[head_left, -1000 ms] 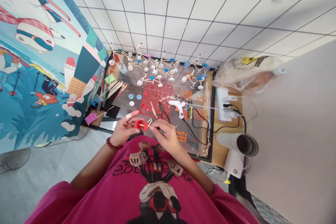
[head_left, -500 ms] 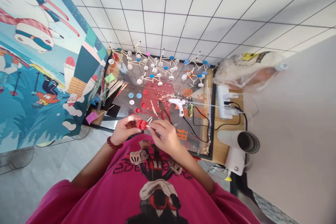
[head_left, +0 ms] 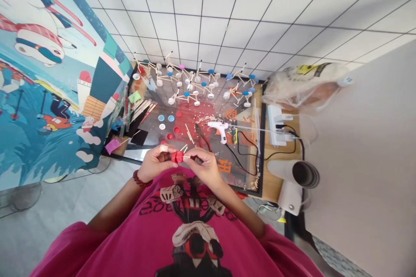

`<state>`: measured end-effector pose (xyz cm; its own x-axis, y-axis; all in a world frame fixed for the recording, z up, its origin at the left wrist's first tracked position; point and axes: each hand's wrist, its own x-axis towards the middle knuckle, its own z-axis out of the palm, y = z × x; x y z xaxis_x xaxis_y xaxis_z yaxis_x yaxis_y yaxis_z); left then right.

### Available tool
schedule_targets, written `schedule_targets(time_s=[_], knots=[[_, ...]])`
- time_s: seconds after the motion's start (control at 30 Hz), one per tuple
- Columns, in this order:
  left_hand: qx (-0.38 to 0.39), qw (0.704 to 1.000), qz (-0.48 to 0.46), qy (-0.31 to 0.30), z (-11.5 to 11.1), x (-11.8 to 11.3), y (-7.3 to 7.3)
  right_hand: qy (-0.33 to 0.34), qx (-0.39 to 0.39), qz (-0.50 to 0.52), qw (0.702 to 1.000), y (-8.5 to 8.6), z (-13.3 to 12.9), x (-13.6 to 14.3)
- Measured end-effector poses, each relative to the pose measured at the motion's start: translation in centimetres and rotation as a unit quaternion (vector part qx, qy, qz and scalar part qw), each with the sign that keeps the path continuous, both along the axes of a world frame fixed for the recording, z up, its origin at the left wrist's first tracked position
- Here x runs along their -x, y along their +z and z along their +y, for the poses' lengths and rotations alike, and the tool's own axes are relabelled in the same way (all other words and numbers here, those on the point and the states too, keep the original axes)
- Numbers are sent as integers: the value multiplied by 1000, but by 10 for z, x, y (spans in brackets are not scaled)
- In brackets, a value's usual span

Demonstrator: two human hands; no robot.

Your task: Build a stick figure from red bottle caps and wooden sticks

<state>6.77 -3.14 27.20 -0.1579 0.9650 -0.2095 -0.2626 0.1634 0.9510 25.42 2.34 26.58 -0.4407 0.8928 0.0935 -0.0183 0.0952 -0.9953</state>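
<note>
Between thumb and fingers my left hand (head_left: 155, 162) grips a pair of red bottle caps (head_left: 177, 156), held just in front of my shirt. My right hand (head_left: 203, 164) is closed at their right side, pinching a thin pale stick (head_left: 185, 156) that meets the caps; most of the stick is hidden by the fingers. On the table just beyond lie more red caps (head_left: 177, 130), two light blue caps (head_left: 170, 118) and a white cap (head_left: 162, 127). Short wooden sticks (head_left: 190, 133) rest near the pliers (head_left: 203, 137).
A white glue gun (head_left: 219, 130) lies among wood chips, its cord running right to a power strip (head_left: 276, 125). Several stick-and-cap models (head_left: 195, 83) stand along the back. Bundled sticks (head_left: 142, 110) lie at left. A cylindrical cup (head_left: 303, 174) sits on the right edge.
The red caps have shifted slightly right and turned a little in my fingers. My right hand's fingers have bent closer around the stick. The table items stay in place.
</note>
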Motion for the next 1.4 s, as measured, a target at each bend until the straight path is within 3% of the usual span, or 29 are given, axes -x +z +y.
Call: schedule_targets(time_s=[0.17,0.37,0.6,0.87,1.0,1.1,1.2,1.27,1.4], knots=[[30,999,-38,-6,-3,0,-1,13,-41,-4,999,1,2,-3],[52,990,-131,28,-6,-1,-4,30,-59,-2,998,10,2,-7],[50,992,-113,38,-5,0,-2,8,-97,-31,995,13,-2,-4],[24,999,-5,22,-9,2,-2,10,-210,-114,971,14,-4,-8],[-64,978,197,-19,-6,4,12,34,-278,-143,949,17,-4,-10],[-153,921,356,-43,-5,3,26,10,-189,-82,979,20,-6,-9],[-202,884,420,-42,-9,0,35,-8,-80,-52,995,22,-11,-6],[-182,893,410,-41,-13,-3,37,-9,-62,-50,997,21,-14,-6],[-76,941,328,-45,-19,-5,35,-2,-101,-44,994,19,-18,-6]])
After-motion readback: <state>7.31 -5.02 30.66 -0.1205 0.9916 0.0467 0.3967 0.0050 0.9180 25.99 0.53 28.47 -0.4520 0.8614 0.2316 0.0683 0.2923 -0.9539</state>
